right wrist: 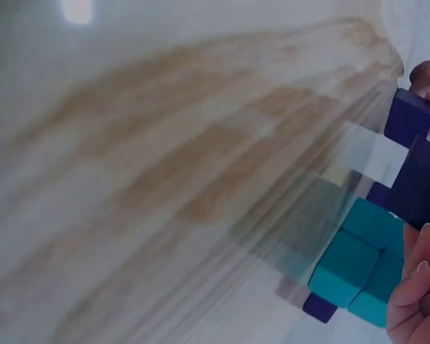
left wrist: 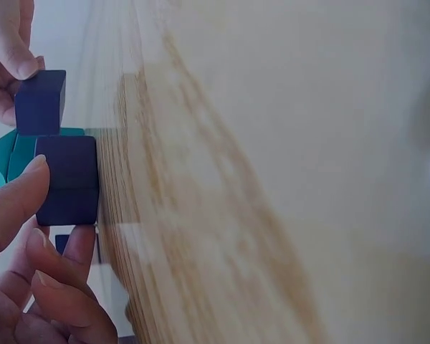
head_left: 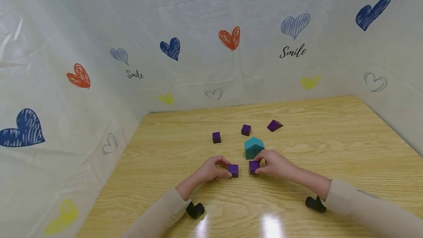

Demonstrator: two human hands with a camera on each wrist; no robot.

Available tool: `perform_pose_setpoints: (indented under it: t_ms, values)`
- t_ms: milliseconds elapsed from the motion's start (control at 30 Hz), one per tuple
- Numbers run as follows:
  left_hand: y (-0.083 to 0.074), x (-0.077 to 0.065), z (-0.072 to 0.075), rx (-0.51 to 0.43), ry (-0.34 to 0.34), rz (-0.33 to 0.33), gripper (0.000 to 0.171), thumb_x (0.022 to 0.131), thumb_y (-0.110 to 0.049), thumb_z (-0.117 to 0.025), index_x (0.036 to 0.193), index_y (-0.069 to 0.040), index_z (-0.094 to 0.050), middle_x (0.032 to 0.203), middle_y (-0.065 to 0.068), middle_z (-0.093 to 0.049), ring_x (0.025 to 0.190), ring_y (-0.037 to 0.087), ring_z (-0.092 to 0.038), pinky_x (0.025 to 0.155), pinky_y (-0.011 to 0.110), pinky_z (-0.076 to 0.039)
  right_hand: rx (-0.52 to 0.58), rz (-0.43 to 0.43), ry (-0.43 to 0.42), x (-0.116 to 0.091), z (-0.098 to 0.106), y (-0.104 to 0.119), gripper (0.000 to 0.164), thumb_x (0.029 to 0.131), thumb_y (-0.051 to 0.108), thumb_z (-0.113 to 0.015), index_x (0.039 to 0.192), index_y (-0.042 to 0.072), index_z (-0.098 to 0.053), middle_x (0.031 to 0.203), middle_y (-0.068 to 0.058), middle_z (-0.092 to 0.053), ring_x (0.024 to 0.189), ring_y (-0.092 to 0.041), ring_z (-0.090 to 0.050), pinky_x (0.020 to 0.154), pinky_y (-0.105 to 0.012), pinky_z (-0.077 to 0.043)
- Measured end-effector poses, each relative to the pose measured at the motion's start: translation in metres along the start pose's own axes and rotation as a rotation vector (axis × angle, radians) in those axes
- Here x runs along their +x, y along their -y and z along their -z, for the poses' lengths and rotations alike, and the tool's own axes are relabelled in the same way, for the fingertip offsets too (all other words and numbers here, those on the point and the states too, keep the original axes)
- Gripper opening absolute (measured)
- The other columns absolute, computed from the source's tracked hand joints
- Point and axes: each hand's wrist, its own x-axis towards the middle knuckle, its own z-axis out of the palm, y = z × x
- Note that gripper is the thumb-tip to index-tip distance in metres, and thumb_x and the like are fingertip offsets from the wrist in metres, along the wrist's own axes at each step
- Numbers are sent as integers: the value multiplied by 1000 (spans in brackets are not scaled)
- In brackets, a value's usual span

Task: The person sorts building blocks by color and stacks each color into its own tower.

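My left hand pinches a purple cube between thumb and fingers near the middle of the table. Across a small gap, my right hand grips a second purple cube. In the left wrist view the left cube appears large in front, with the other cube beyond it. Just behind the right cube stands a teal block shape with a peaked top; the right wrist view shows it made of several teal pieces set together.
Behind the teal shape lie two purple blocks and a purple wedge-like block. The wooden table meets a white sheet printed with hearts at the back and left. A black wrist device hangs by the left sleeve.
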Motion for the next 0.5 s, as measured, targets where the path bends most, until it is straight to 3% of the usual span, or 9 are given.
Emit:
perform_pose_setpoints:
  t_ms: [267,500]
  values:
    - [0,0,-1,11,-11,-17,29,77,-12,-74,102,-6,-61,99,6,-61,56,13,-43,50,24,-38,-29,-1,-1,7,-11,8,26,75,18,-75,94,1,-67,87,-3,-64,77,-13,-56,64,-23,-44]
    - [-2,-1,-2,-1,-17,6,29,77,-12,-74,102,-7,-62,98,5,-61,52,13,-41,48,23,-37,-70,25,-13,12,-17,13,26,75,19,-76,92,2,-67,87,-3,-65,78,-14,-58,65,-24,-46]
